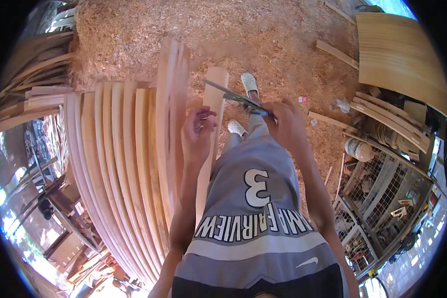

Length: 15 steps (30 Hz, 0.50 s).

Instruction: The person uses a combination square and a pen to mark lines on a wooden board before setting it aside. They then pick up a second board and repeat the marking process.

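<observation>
My right hand [284,123] is closed around the near end of a long, thin grey-green tool [236,95] with a bit of blue by my fingers. The tool's exact kind does not show. It points away to the left, its far end crossing over a pale wooden plank [216,79]. My left hand [199,130] hovers by that plank with fingers loosely curled and apart, nothing visible in it. Just left of this hand lies a wide, long board [173,69], beside a row of long wooden boards [116,129].
Wood shavings [129,44] cover the ground, where my white clogs [249,83] stand. On the right are a large wooden panel [400,54], stacked planks [390,116], a wire-mesh frame [382,169] and a round pale container [358,149]. Curved offcuts [39,69] pile up at the left.
</observation>
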{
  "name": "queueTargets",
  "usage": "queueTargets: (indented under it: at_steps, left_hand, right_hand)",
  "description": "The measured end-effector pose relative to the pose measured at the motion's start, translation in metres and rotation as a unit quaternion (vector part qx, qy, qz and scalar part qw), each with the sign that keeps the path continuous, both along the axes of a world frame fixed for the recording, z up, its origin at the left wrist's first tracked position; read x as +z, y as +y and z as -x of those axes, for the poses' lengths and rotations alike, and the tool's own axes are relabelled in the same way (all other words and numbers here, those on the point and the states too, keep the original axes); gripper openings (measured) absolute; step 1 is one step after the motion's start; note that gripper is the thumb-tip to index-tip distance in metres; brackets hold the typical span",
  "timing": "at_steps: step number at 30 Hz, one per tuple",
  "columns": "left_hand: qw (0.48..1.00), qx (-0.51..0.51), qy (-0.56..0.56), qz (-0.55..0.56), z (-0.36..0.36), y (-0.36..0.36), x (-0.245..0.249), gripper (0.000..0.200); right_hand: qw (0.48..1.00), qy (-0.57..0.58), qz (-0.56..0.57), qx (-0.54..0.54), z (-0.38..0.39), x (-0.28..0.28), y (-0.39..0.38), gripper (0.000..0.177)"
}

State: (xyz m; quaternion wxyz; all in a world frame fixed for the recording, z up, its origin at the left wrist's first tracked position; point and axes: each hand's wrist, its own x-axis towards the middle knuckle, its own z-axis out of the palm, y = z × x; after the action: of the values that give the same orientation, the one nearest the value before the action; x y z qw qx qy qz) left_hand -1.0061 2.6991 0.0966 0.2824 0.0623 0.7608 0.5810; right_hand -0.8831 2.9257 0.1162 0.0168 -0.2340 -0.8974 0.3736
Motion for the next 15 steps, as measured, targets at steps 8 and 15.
queueTargets:
  at_steps: [8,15]
  left_hand:
    - [0.996,-0.085,-0.031,0.014,0.014,0.036,-0.013,0.063]
    - [0.963,-0.014,0.250,0.102,0.016,0.037,-0.028,0.086]
  right_hand:
    - [0.999,0.023,0.011,-0.029,-0.008,0.022,-0.073,0.029]
    - [0.997,0.007,0.043,-0.060,0.018,-0.019,-0.092,0.022]
